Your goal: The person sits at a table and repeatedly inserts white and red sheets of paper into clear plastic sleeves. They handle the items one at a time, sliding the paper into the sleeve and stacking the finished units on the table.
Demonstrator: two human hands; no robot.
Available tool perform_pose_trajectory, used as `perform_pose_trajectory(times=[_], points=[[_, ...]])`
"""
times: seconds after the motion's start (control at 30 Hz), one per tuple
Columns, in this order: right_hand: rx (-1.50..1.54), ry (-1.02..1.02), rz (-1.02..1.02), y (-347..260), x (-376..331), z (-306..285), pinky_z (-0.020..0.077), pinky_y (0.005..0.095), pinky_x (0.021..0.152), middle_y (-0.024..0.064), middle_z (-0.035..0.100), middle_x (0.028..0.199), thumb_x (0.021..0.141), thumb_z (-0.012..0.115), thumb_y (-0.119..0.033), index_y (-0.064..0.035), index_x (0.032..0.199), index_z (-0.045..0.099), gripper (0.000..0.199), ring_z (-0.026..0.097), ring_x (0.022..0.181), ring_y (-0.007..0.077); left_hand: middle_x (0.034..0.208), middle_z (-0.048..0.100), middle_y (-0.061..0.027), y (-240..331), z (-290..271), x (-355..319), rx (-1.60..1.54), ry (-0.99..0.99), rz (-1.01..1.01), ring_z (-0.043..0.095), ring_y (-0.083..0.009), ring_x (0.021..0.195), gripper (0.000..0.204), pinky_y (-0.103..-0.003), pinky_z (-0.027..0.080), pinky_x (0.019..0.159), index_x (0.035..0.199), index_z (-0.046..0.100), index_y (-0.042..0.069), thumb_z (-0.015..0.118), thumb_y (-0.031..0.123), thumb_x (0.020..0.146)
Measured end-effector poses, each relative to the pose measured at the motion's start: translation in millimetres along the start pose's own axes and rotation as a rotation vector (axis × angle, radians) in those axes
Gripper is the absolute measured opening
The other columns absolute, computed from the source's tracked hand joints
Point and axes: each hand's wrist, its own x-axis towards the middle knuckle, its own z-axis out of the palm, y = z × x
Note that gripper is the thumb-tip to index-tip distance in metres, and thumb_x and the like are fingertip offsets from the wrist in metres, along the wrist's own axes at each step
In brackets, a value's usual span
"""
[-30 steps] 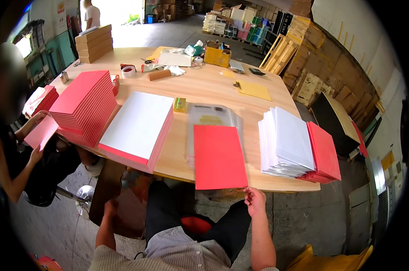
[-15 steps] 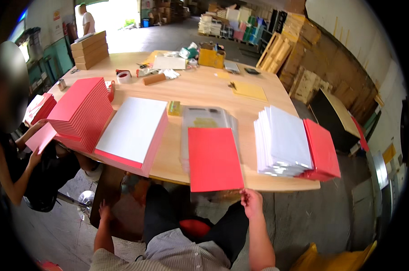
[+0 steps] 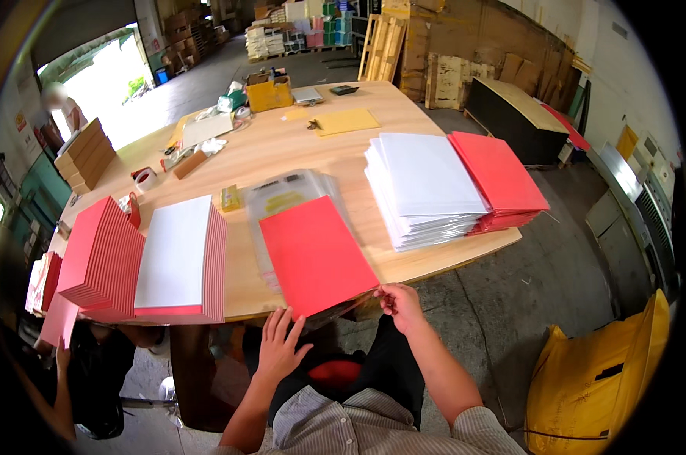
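Observation:
A flat red booklet (image 3: 320, 258) lies tilted at the table's front edge, over several clear plastic bags (image 3: 265, 208). Along its near edge shows a strip of clear film, seemingly the mouth of a bag around it. My right hand (image 3: 401, 305) pinches that film at the booklet's near right corner. My left hand (image 3: 281, 350) is open, fingers spread, with its fingertips at the near left corner. To the right, a stack of white bagged booklets (image 3: 426, 178) stands beside a red stack (image 3: 498, 174). A white-topped stack (image 3: 172, 254) and a taller red stack (image 3: 100, 254) stand left.
A person's hand (image 3: 61, 356) at the far left holds a pink sheet (image 3: 58, 322). Farther back on the table (image 3: 297, 155) are a yellow clipboard (image 3: 347, 121), a tape roll (image 3: 145, 179), a cardboard box (image 3: 269, 93) and brown cartons (image 3: 85, 155). A yellow sack (image 3: 593, 387) stands at lower right.
My left hand has come up from beside my leg to the booklet's near edge. The booklet has turned anticlockwise, its near right corner still at my right hand. The view has swung right.

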Motion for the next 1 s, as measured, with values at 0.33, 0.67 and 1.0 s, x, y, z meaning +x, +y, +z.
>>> perform_pose_trajectory(times=[0.33,0.67,1.0], points=[[-0.119,-0.007,-0.013,4,3,-8,0.0386,0.0236,0.045,0.0035,0.07,0.078,0.092,0.063,-0.017,-0.0057,0.088,0.068,0.013,0.058,0.057,0.0079,0.095,0.072,-0.0072,-14,22,33,-0.084,0.182,0.019,0.068,-0.0282,0.093,0.009,-0.041,0.053,0.08,0.092,0.073,0.008,0.072,0.008,0.083],[-1.391,-0.318,-1.103,-31,-12,20,0.0434,0.0392,0.097,0.0057,0.066,0.121,0.071,0.087,-0.021,-0.0079,0.126,0.064,0.061,0.057,0.114,0.028,0.092,0.072,-0.0073,-7,16,33,-0.171,0.238,-0.055,0.067,-0.0251,0.088,0.013,-0.038,0.052,0.081,0.089,0.074,0.004,0.078,0.005,0.076],[-1.078,-0.304,-0.706,-31,26,20,0.0474,0.0341,0.081,0.0055,0.064,0.084,0.084,0.075,-0.008,-0.0027,0.088,0.07,0.008,0.057,0.086,0.022,0.084,0.072,-0.0107,-11,18,37,-0.33,0.186,-0.322,0.066,-0.0261,0.077,0.01,-0.034,0.053,0.07,0.088,0.074,0.002,0.079,0.004,0.079]])
